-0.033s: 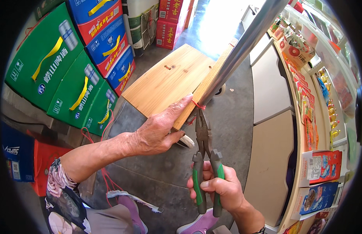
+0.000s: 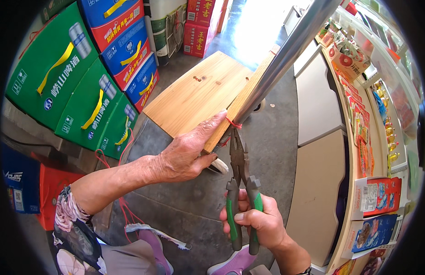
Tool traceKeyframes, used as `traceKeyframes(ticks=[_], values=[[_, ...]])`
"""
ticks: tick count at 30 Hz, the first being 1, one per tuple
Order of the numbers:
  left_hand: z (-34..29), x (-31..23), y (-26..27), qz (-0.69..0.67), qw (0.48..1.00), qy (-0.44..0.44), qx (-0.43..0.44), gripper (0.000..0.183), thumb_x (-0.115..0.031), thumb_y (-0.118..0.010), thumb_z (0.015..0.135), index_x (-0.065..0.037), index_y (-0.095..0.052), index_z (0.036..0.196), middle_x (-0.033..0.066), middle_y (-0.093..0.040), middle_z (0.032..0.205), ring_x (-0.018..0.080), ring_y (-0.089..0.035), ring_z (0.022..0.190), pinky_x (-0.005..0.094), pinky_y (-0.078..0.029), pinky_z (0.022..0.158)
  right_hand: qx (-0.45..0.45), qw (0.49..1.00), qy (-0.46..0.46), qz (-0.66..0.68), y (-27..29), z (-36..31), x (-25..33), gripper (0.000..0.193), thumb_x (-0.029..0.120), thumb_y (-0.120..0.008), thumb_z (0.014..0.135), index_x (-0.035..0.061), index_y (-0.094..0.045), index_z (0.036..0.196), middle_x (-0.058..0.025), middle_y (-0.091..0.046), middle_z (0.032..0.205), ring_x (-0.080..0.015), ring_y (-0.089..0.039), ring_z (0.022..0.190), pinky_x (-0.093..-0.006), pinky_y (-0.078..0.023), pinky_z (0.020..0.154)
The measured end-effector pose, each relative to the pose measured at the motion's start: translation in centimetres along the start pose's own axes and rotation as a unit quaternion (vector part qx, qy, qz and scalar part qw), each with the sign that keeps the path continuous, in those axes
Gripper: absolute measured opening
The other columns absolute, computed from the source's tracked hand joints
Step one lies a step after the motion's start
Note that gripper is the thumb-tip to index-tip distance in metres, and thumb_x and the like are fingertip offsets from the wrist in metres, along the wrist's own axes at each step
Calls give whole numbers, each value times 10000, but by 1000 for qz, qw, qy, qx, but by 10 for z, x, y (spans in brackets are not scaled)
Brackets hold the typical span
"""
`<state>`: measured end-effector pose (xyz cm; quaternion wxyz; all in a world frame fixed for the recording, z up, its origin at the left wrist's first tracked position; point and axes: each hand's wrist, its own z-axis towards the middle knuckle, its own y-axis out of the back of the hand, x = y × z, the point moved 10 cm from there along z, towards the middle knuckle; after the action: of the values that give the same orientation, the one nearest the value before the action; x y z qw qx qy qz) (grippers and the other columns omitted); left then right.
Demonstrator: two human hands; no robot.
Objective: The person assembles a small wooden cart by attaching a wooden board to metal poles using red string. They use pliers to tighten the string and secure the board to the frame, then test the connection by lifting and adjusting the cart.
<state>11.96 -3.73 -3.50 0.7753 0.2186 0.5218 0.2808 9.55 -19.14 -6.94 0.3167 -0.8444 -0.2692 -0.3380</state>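
Note:
My left hand (image 2: 185, 156) is closed over the near end of a narrow wooden strip (image 2: 250, 87), index finger along the top and thumb lower down. That strip runs beside a flat wooden board (image 2: 208, 87) with a few small holes. A shiny metal pole (image 2: 285, 59) slants up to the right along it. Red wire (image 2: 234, 123) loops round near the pole's lower end. Long-nose pliers (image 2: 240, 160) with green and black handles are in my right hand (image 2: 263, 220), fingers wrapped round the grips. Their jaw tips touch or nearly touch the wire; whether they pinch it, I cannot tell.
Green cartons (image 2: 75, 101) and blue-red cartons (image 2: 125, 50) are stacked at the left. Along the right runs a shelf (image 2: 340, 91) of packets above beige cabinet doors (image 2: 318, 192). Loose red cord (image 2: 125, 206) trails near my shoes, beside a whitish strip (image 2: 162, 233) on the grey floor.

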Motion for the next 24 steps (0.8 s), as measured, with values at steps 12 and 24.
traceKeyframes(ticks=[12,24], values=[[1,-6,1,28,999,-29,-20,822,30,-635,729,-14,-227,1442,237,-387,1389,373,-421,1267,383,-365,1041,-51,996,27,-64,5,0,2,269,49,-525,768,-56,-509,1015,-144,-621,875,-186,-618,718,-319,-494,649],[1,-4,3,10,999,-18,-35,794,25,-623,733,-23,-254,1435,249,-411,1361,374,-437,1252,385,-383,1026,202,938,-21,281,-23,2,-7,761,116,-546,685,-78,-295,1376,-334,-423,1314,-453,-455,1216,-541,-435,951]])
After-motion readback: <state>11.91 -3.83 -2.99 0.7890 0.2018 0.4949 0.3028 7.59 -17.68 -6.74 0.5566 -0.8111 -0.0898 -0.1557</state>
